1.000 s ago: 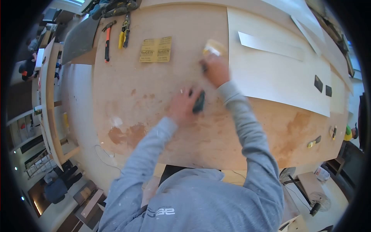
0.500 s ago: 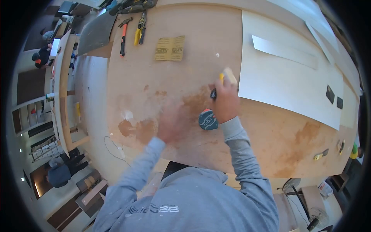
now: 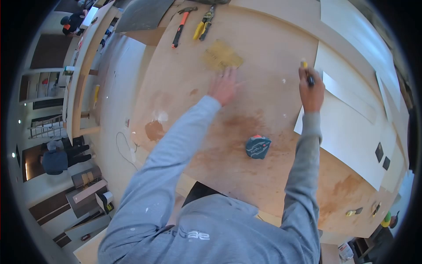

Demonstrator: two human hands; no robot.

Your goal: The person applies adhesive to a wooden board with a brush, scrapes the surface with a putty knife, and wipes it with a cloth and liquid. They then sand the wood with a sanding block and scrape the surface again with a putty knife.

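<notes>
My left hand (image 3: 224,87) reaches across the table, fingers stretched out at the lower edge of a yellowish-brown printed sheet (image 3: 222,53) that looks like sandpaper. Motion blurs both; the hand seems to touch the sheet without gripping it. On the right, my right hand (image 3: 312,94) is closed around a small yellow-and-black hand tool (image 3: 310,81) with a pale tip; its exact kind cannot be made out. That hand is above the left edge of a white panel (image 3: 351,127). Between my forearms lies a teal tape measure (image 3: 258,147).
A claw hammer (image 3: 180,28) and yellow-handled snips (image 3: 205,24) lie at the far left of the wooden table (image 3: 211,171). Small yellow tools (image 3: 354,212) lie near its right front corner. Other people (image 3: 59,160) are at the left, away from the table.
My left hand has moved forward to the printed sheet. My right hand has carried the yellow-and-black tool forward and right, over the panel's edge. The camera view has turned.
</notes>
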